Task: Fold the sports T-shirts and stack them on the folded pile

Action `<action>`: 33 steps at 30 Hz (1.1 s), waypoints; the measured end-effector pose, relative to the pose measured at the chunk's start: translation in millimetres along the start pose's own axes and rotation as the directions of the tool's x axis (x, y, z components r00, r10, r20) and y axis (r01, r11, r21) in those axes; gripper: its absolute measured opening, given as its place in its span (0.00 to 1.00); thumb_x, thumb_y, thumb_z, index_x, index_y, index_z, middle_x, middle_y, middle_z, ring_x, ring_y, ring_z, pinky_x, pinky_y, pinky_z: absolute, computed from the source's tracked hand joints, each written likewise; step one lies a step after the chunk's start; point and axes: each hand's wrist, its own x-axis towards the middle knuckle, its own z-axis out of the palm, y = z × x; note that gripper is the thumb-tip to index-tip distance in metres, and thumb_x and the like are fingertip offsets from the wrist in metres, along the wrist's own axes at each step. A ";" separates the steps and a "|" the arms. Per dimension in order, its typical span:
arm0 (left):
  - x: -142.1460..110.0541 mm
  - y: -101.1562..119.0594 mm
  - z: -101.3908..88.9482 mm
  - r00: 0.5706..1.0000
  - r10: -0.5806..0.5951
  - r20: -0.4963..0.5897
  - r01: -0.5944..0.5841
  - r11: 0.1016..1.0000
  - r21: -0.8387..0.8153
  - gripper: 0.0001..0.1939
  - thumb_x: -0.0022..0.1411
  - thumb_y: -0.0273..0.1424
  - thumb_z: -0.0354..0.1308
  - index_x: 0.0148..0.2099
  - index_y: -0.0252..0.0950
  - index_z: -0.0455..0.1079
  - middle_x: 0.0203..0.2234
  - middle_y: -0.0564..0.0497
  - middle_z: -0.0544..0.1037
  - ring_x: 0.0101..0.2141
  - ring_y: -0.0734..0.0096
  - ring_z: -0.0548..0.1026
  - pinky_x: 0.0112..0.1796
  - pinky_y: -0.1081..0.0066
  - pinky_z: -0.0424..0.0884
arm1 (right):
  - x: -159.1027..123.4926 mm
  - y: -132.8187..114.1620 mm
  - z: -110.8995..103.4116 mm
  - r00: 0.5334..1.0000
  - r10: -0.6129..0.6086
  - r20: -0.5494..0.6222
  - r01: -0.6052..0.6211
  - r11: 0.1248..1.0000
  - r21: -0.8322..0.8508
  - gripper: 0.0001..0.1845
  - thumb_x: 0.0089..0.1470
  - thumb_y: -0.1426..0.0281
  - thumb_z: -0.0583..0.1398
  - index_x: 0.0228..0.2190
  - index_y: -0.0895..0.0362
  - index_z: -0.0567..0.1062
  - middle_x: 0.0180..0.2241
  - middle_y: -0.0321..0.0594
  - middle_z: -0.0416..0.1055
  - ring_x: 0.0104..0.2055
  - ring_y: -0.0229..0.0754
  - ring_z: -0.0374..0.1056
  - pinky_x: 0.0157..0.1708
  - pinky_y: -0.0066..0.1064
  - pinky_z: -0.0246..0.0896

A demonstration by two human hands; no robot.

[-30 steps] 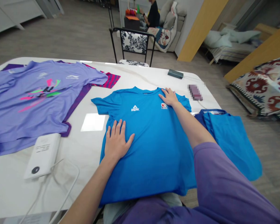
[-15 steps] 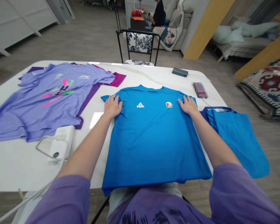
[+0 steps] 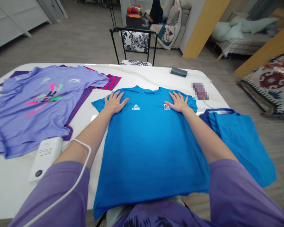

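A blue T-shirt (image 3: 151, 151) lies spread front side up before me, its collar at the far end and its hem hanging over the near table edge. My left hand (image 3: 114, 102) rests flat on its left shoulder, fingers spread. On the other shoulder lies my right hand (image 3: 178, 101), also flat and spread, its thumb by the round chest logo. Both sleeves reach outward past my hands. A white cable (image 3: 81, 170) loops over my left forearm.
Left on the white table (image 3: 137, 74) are a lavender T-shirt (image 3: 38, 116) over darker purple clothing and a white power bank (image 3: 46, 157). Folded blue clothing (image 3: 241, 142) overhangs the right edge. Farther back lie a dark grey case (image 3: 179, 72) and a pixelated phone-like object (image 3: 200, 90). Beyond stands a chair (image 3: 135, 41); a person (image 3: 155, 12) sits farther off.
My hands have moved inward on the shirt and opened wider, and the sleeves lie flatter. The white cable now crosses my left forearm. The view has shifted slightly.
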 end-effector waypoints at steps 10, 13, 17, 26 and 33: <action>-87.5 52.6 -10.2 0.974 -0.108 -0.200 0.087 0.990 -0.112 0.46 0.83 0.58 0.34 0.87 0.34 0.50 0.83 0.35 0.54 0.82 0.46 0.50 0.79 0.39 0.45 | -108.7 -34.9 -7.5 0.974 -0.082 -0.212 0.084 0.996 0.000 0.44 0.79 0.44 0.39 0.84 0.50 0.52 0.84 0.42 0.48 0.87 0.58 0.42 0.84 0.69 0.24; -173.0 79.3 2.2 0.969 -0.121 -0.217 0.090 0.985 -0.147 0.45 0.82 0.58 0.43 0.86 0.33 0.51 0.82 0.32 0.57 0.80 0.42 0.56 0.78 0.40 0.50 | -172.7 -56.1 9.6 0.965 -0.184 -0.185 0.181 0.983 -0.034 0.44 0.79 0.43 0.42 0.84 0.48 0.51 0.85 0.38 0.45 0.87 0.58 0.40 0.85 0.66 0.24; -292.4 88.1 17.8 0.959 -0.176 -0.222 0.149 0.980 -0.131 0.43 0.81 0.57 0.51 0.81 0.32 0.59 0.76 0.28 0.64 0.75 0.35 0.64 0.73 0.39 0.60 | -220.1 -69.9 25.2 0.972 -0.203 -0.115 0.198 0.979 -0.047 0.44 0.78 0.43 0.45 0.84 0.47 0.54 0.85 0.43 0.46 0.86 0.59 0.44 0.84 0.67 0.32; -478.0 51.5 7.0 0.938 -0.257 -0.231 0.247 0.966 -0.073 0.21 0.82 0.50 0.55 0.59 0.38 0.73 0.51 0.41 0.80 0.51 0.46 0.80 0.51 0.53 0.73 | -180.7 -204.5 -16.7 0.879 -0.376 -0.293 0.400 0.916 0.022 0.35 0.79 0.45 0.52 0.69 0.56 0.75 0.70 0.60 0.70 0.72 0.65 0.67 0.71 0.59 0.61; -512.6 47.8 5.3 0.926 -0.341 -0.161 0.335 0.940 -0.062 0.16 0.80 0.48 0.61 0.51 0.40 0.74 0.45 0.44 0.80 0.47 0.50 0.81 0.46 0.57 0.69 | -77.3 -378.7 3.4 0.891 -0.454 -0.023 0.450 0.873 0.187 0.19 0.77 0.54 0.59 0.56 0.54 0.78 0.61 0.50 0.79 0.60 0.56 0.76 0.60 0.46 0.73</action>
